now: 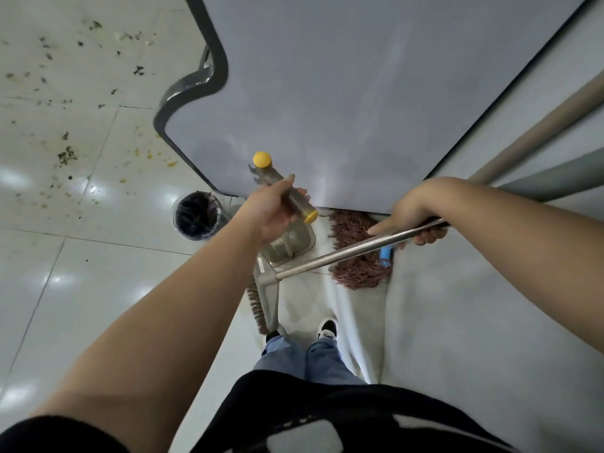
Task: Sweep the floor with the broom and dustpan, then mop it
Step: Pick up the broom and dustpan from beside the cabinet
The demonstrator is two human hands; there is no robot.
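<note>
- Black sleeves and a dark top fill the bottom of the frame, with blue trousers (294,354) and a black-and-white shoe (327,330) just above them at lower centre.
- No writing or brand can be read anywhere; a small white label on the broom head is too blurred to read.
- Left hand (271,214), at centre, curls round the grey dustpan handle (281,188), which has yellow caps at both ends; the dustpan (291,245) hangs below it.
- Right hand (411,214), right of centre, grips the metal broom handle (343,248), which slants down-left to the broom head (266,299) with brown bristles near the feet.
- A reddish mop head (353,253) with a blue collar lies on the floor behind the broom handle, under the tabletop edge.
- The grey tabletop (359,93) covers the upper centre, hiding part of the floor.
- A dark-lined bin (196,215) stands left of the left hand.
- Dark and yellow scraps (67,155) litter the pale tiled floor (65,289) in the upper left, well apart from both hands.
</note>
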